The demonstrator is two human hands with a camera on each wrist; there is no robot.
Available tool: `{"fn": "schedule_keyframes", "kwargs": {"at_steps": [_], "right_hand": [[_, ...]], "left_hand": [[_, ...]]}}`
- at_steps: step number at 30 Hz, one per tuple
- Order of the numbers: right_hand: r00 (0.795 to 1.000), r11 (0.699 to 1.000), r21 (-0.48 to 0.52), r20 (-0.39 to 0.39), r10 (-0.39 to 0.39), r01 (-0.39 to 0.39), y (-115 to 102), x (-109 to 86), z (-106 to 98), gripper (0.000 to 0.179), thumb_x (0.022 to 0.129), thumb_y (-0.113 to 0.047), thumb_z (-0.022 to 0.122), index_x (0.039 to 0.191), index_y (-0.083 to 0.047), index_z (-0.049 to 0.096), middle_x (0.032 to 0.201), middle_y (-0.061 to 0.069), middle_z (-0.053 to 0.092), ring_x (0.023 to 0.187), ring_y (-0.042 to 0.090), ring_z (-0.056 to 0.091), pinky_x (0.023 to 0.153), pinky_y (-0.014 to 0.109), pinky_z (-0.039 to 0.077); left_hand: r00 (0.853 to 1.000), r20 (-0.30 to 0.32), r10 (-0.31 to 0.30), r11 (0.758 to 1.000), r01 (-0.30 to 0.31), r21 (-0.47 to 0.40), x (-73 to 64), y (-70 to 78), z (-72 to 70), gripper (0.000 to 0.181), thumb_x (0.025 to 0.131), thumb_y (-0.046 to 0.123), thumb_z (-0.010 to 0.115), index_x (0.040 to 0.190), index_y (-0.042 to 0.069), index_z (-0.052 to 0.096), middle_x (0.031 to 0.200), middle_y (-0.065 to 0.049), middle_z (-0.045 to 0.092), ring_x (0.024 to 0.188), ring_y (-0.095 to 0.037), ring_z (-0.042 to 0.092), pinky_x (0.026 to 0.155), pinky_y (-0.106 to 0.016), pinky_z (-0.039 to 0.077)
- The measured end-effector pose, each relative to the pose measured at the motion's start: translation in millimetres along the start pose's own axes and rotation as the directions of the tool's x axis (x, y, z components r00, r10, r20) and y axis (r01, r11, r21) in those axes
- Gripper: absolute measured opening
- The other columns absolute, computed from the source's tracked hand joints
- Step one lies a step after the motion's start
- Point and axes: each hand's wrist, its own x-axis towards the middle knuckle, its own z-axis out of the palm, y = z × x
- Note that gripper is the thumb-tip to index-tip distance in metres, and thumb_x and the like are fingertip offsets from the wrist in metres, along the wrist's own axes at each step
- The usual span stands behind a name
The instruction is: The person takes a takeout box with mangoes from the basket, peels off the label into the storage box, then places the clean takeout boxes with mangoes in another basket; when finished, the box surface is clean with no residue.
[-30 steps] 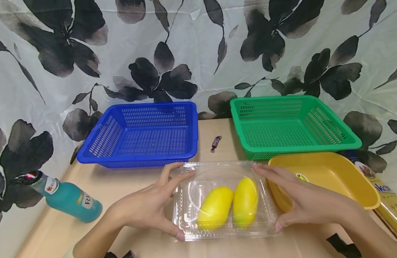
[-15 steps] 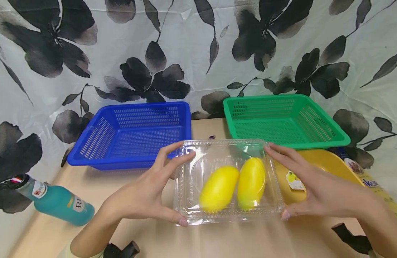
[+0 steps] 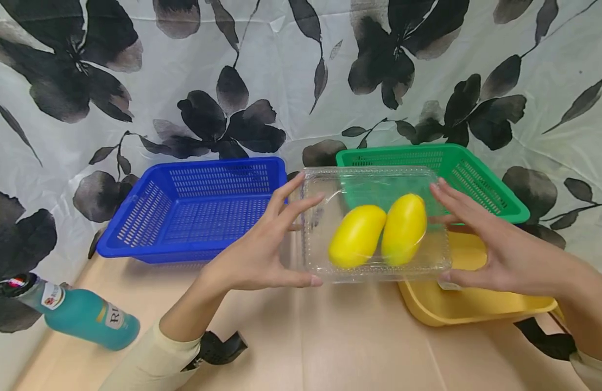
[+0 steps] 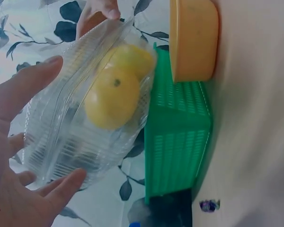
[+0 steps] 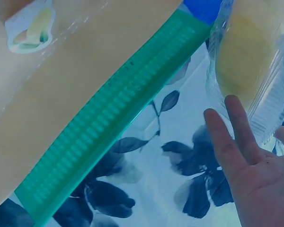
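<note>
Between my two hands a clear plastic clamshell container [image 3: 369,172] is held up above the table, its lid closed. Inside lie two yellow mangoes [image 3: 357,236], side by side. My left hand [image 3: 261,247] grips the container's left side, thumb at the near edge and fingers at the far edge. On the right side my right hand [image 3: 501,247] holds it the same way. In the head view the container overlaps the near left part of the green basket [image 3: 496,190]. The left wrist view has the container [image 4: 61,137] tilted, with the thumb and fingers around its end.
A blue basket [image 3: 193,251] stands at the back left. Below the green basket is a yellow tray [image 3: 476,312], partly behind the right hand. A bottle of turquoise drink [image 3: 93,316] lies at the left. A small wrapped candy [image 4: 209,205] lies on the table.
Both hands have lifted the container with the mangoes off the table and carried it away from me and to the right, toward the green basket. The head view has shifted slightly.
</note>
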Motion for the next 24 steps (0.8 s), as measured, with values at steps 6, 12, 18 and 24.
{"fn": "schedule_keyframes", "kwargs": {"at_steps": [6, 12, 18, 24], "right_hand": [[0.999, 1.0, 0.019, -0.052, 0.005, -0.004, 18.4, 5.7, -3.5, 0.139, 0.063, 0.006, 0.095, 0.167, -0.016, 0.006, 0.173, 0.004, 0.009, 0.129, -0.013, 0.046, 0.096, 0.002, 0.038], [0.996, 0.994, 0.095, -0.069, 0.052, -0.046, 36.2, 14.4, -11.2, 0.14, 0.065, 0.013, 0.09, 0.167, -0.022, 0.0, 0.174, 0.001, 0.0, 0.131, -0.014, 0.04, 0.093, 0.0, 0.038], [0.974, 0.965, 0.151, -0.044, 0.222, -0.213, 62.4, 21.4, -18.8, 0.135, 0.075, 0.0, 0.09, 0.165, -0.036, -0.005, 0.171, -0.012, -0.008, 0.149, 0.036, 0.035, 0.089, -0.005, 0.034], [0.962, 0.949, 0.171, -0.017, 0.273, -0.266, 87.8, 26.5, -20.2, 0.13, 0.082, -0.005, 0.087, 0.163, -0.037, -0.009, 0.171, -0.009, -0.011, 0.142, 0.061, 0.028, 0.085, -0.005, 0.034]], "left_hand": [[0.998, -0.038, 0.048, 0.999, -0.049, -0.014, 30.2, -6.9, 11.0, 0.113, 0.073, 0.035, 0.095, 0.163, 0.026, 0.027, 0.171, 0.007, -0.014, 0.142, -0.026, 0.046, 0.105, -0.037, 0.051], [0.995, -0.067, 0.068, 0.996, -0.072, -0.053, 60.3, -13.4, 17.6, 0.109, 0.075, 0.029, 0.094, 0.163, 0.023, 0.029, 0.172, 0.006, -0.013, 0.152, -0.022, 0.032, 0.108, -0.036, 0.049], [0.99, -0.131, 0.046, 0.987, -0.065, -0.145, 90.4, -22.9, 39.1, 0.099, 0.079, 0.024, 0.092, 0.161, 0.023, 0.037, 0.173, 0.009, -0.003, 0.155, -0.017, 0.026, 0.11, -0.038, 0.047], [0.985, -0.17, 0.015, 0.983, -0.045, -0.176, 114.3, -28.3, 55.3, 0.094, 0.082, 0.028, 0.089, 0.16, 0.023, 0.038, 0.173, 0.008, 0.004, 0.154, -0.012, 0.024, 0.112, -0.037, 0.045]]}}
